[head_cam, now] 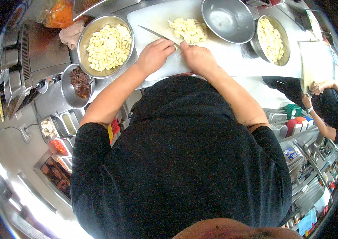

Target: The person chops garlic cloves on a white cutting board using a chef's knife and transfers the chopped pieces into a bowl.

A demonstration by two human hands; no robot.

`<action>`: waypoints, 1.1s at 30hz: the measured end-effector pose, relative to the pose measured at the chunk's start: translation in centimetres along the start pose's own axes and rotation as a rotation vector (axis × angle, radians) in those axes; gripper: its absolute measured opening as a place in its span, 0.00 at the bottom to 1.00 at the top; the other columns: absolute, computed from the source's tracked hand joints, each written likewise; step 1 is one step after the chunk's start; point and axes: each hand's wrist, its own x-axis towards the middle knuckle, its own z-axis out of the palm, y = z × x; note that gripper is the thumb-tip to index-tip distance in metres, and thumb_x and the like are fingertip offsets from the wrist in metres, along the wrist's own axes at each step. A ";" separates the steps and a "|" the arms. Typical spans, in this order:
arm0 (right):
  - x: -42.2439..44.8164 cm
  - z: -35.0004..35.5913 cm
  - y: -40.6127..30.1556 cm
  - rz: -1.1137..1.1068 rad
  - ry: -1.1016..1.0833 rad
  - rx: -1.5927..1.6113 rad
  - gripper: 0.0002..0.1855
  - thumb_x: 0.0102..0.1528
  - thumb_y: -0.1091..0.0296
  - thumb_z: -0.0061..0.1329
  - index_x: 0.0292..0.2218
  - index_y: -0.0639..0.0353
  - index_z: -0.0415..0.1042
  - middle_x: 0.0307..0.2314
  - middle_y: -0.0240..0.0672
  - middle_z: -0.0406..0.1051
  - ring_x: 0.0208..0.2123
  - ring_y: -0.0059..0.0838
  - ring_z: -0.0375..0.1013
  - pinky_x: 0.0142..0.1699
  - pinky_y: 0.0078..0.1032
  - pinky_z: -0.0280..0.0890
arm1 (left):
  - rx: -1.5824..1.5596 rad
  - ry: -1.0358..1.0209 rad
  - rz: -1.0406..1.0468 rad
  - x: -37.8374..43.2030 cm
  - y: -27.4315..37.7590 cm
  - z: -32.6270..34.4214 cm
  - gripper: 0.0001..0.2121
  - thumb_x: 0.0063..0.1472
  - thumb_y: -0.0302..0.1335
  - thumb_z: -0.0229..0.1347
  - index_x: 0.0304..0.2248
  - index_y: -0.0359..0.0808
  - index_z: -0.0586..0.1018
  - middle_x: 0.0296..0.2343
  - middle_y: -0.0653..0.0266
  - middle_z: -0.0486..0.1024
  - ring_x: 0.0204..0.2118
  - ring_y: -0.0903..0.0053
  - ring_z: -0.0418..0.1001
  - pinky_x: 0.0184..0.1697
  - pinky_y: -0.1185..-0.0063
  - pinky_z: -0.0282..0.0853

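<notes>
My right hand [199, 58] grips a kitchen knife [152, 31], whose blade points up and to the left over a white cutting board [145, 18]. Beside the blade, my left hand [156, 55] has its fingers curled, with a small pale piece of garlic [176, 47] at the fingertips, mostly hidden. Just beyond the knife lies a heap of sliced garlic [188, 30]. To the left, whole peeled cloves [109, 46] fill much of a steel bowl [82, 55]. On the right, another steel bowl [286, 53] holds more slices [271, 41].
A bare metal bowl [227, 21] rests at the board's far right. Lower left, a small bowl [64, 85] holds a dark brown paste [79, 80]. A cloth [71, 34] lies behind the clove bowl. At far right, a co-worker's hands [315, 89] are by another board [312, 62].
</notes>
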 end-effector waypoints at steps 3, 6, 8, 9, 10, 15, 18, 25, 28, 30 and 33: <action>-0.1 -0.4 -0.3 0.033 -0.043 -0.011 0.10 0.61 0.68 0.45 0.43 0.60 0.67 0.31 0.50 0.80 0.34 0.49 0.83 0.37 0.42 0.77 | -0.003 0.016 0.026 -0.1 0.0 0.1 0.11 0.52 0.20 0.56 0.37 0.36 0.80 0.39 0.63 0.78 0.43 0.65 0.78 0.46 0.70 0.76; 0.1 -0.2 -0.1 0.034 -0.041 -0.001 0.10 0.61 0.67 0.46 0.44 0.59 0.68 0.31 0.50 0.80 0.34 0.49 0.83 0.37 0.42 0.77 | 0.002 0.019 0.016 -0.1 0.0 0.1 0.11 0.52 0.20 0.56 0.36 0.36 0.80 0.38 0.63 0.78 0.43 0.66 0.78 0.46 0.71 0.77; 0.1 -0.4 0.0 0.041 -0.068 -0.026 0.11 0.62 0.66 0.46 0.44 0.59 0.68 0.30 0.50 0.80 0.34 0.50 0.82 0.37 0.43 0.77 | -0.004 0.015 0.016 -0.1 -0.1 0.1 0.11 0.51 0.20 0.56 0.36 0.36 0.80 0.38 0.63 0.78 0.43 0.66 0.78 0.46 0.71 0.77; 0.1 -0.1 0.2 0.040 -0.071 -0.027 0.11 0.62 0.66 0.46 0.44 0.59 0.68 0.30 0.50 0.80 0.34 0.50 0.82 0.37 0.43 0.77 | -0.009 0.008 0.018 -0.1 0.0 0.2 0.11 0.51 0.20 0.56 0.36 0.36 0.80 0.38 0.64 0.78 0.43 0.67 0.78 0.46 0.72 0.77; -0.1 0.6 0.5 0.019 -0.044 -0.001 0.11 0.62 0.65 0.47 0.44 0.59 0.68 0.30 0.49 0.80 0.33 0.50 0.82 0.37 0.44 0.77 | -0.010 0.009 0.016 -0.2 0.0 0.2 0.11 0.51 0.20 0.56 0.36 0.36 0.80 0.38 0.64 0.78 0.43 0.67 0.78 0.46 0.72 0.77; -0.2 0.0 0.3 0.018 0.007 0.045 0.11 0.63 0.64 0.47 0.44 0.59 0.68 0.28 0.49 0.80 0.32 0.51 0.82 0.37 0.45 0.76 | 0.029 0.048 0.044 -0.4 -0.2 0.6 0.09 0.54 0.23 0.54 0.36 0.37 0.80 0.37 0.66 0.77 0.43 0.69 0.76 0.46 0.72 0.76; -0.1 0.3 0.5 -0.009 -0.006 0.056 0.11 0.63 0.63 0.47 0.44 0.59 0.67 0.28 0.49 0.80 0.32 0.51 0.82 0.37 0.46 0.76 | 0.026 0.027 0.024 -0.4 -0.3 0.6 0.09 0.54 0.23 0.54 0.36 0.37 0.80 0.38 0.66 0.77 0.43 0.69 0.76 0.46 0.72 0.76; 0.1 -0.1 0.4 0.044 -0.018 0.095 0.12 0.65 0.60 0.48 0.43 0.59 0.66 0.29 0.51 0.79 0.35 0.54 0.80 0.42 0.49 0.73 | 0.038 0.035 0.043 -0.5 -0.3 0.6 0.09 0.55 0.24 0.54 0.36 0.37 0.80 0.38 0.66 0.77 0.44 0.68 0.76 0.47 0.72 0.76; 0.1 0.0 0.4 0.044 -0.040 0.100 0.12 0.65 0.60 0.48 0.42 0.59 0.66 0.29 0.51 0.79 0.35 0.55 0.80 0.41 0.49 0.73 | 0.019 0.033 0.046 -0.7 0.0 0.3 0.13 0.50 0.19 0.57 0.38 0.36 0.81 0.39 0.63 0.78 0.44 0.66 0.78 0.48 0.71 0.76; 0.1 -0.1 0.4 0.033 -0.062 0.085 0.12 0.65 0.60 0.48 0.42 0.59 0.66 0.30 0.51 0.79 0.35 0.55 0.80 0.41 0.49 0.73 | 0.017 0.011 0.033 -0.6 -0.1 0.4 0.13 0.50 0.20 0.57 0.38 0.36 0.81 0.39 0.63 0.78 0.44 0.66 0.78 0.49 0.71 0.76; -0.1 0.0 0.2 0.042 0.001 0.119 0.13 0.64 0.60 0.49 0.43 0.59 0.66 0.30 0.50 0.79 0.35 0.54 0.80 0.41 0.49 0.73 | 0.029 0.018 0.042 -0.8 -0.2 0.5 0.13 0.51 0.20 0.57 0.38 0.36 0.81 0.40 0.63 0.78 0.45 0.66 0.77 0.49 0.71 0.76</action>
